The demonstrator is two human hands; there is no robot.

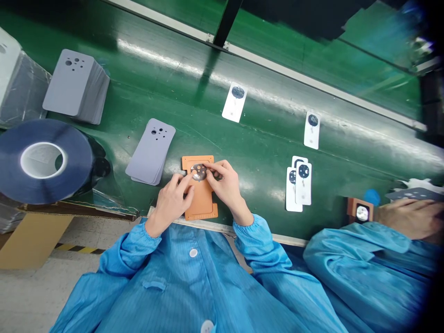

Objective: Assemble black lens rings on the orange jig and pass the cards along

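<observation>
Green desk point(263, 148), fairly crowded left of the fingers. Left of the left fingers: fanned gray sheets point(147, 157) with camera-style holes, nearest; beyond them, farther out, tall gray stack point(65, 88) with the same hole pattern; far left, plastic-wrapped stack point(26, 88). Big blue film roll point(79, 159), white core, takes up much of the desk's left end; brown cardboard point(36, 240) below it.

Ahead of the fingers, well apart: white card point(231, 107) with dark round patch. Farther right, a second white card point(311, 137), and nearer, three overlapping white cards point(303, 190), same kind of patch. Far right: co-worker's hand point(411, 217), blurred, beside brown block point(354, 208) and blue disc point(372, 197). Metal rail point(277, 59) and dark post point(227, 23) beyond everything.

Writing: fine marks along the orange fixture point(198, 199)'s near edge and on the cards, too small to read.

Dark round piece point(200, 174): glossy, several holes, orange showing through; sits on fixture's far half, between both hands' fingertips. Left hand point(172, 196): fingers loosely bent, thumb apart, index at piece's left edge. Right hand point(226, 182): thumb and index at its right edge; can't tell if pinching.
</observation>
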